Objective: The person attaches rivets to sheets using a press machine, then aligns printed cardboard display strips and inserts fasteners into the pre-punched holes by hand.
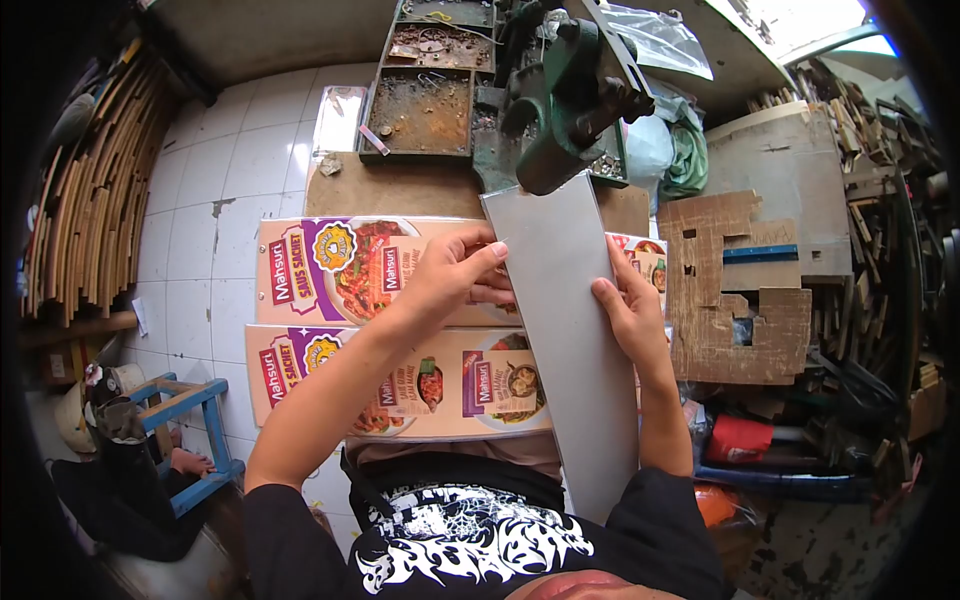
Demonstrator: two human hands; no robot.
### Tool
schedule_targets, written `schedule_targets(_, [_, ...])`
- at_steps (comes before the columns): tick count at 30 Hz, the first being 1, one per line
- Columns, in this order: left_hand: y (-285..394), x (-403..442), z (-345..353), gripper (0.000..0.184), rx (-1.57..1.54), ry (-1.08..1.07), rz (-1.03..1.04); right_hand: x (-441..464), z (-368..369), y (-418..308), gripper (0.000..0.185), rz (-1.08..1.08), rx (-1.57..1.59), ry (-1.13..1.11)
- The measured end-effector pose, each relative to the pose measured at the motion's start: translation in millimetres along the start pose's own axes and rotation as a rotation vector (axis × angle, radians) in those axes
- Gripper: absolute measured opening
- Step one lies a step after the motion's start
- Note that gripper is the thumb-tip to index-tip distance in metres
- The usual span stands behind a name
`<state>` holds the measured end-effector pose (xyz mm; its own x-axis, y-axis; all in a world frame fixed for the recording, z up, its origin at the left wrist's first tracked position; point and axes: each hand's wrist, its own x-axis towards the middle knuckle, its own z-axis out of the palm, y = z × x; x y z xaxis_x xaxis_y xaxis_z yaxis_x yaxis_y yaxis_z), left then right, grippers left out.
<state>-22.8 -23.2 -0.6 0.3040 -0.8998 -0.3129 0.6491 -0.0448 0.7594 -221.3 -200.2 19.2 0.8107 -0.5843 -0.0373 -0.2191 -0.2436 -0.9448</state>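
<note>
A long flat grey panel (570,300) slants from my lap up to a green machine (565,130), with its far end under the machine's head. My left hand (465,265) is closed at the panel's left edge, thumb toward the upper face and some fingers partly hidden. On the opposite edge, my right hand (632,315) grips the panel with its thumb on top. Beneath the panel lie two printed Mahsuri boards, an upper one (345,270) and a lower one (440,395).
Left of the machine is a compartmented metal tray (420,110) with small parts. Stacked brown boards (105,190) stand at far left, near a blue stool frame (205,430) and another person's foot (190,461). At right are a cut-out brown board (740,330) and scrap strips.
</note>
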Motion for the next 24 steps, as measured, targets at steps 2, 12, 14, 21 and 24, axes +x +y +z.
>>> schedule_targets(2, [0.2,-0.1,0.3,0.026,0.007,0.007,-0.005,0.7,-0.3,0.8,0.056,-0.012,-0.009,0.001])
schedule_targets(12, [0.1,-2.1,0.0,0.027,0.025,-0.001,0.019,-1.7,0.0,-5.5,0.056,0.005,-0.028,-0.003])
schedule_targets(14, [0.7,-2.9,-0.1,0.027,0.036,-0.001,0.028,-0.8,0.6,-2.3,0.056,-0.034,-0.055,0.005])
schedule_targets(21, [0.8,-2.2,-0.7,0.027,0.027,0.005,0.016,-0.2,1.9,-6.0,0.055,-0.028,-0.072,0.012])
schedule_targets(24, [2.0,-2.3,0.2,0.027,0.015,0.008,0.017,1.3,0.9,1.2,0.055,-0.092,-0.139,0.019])
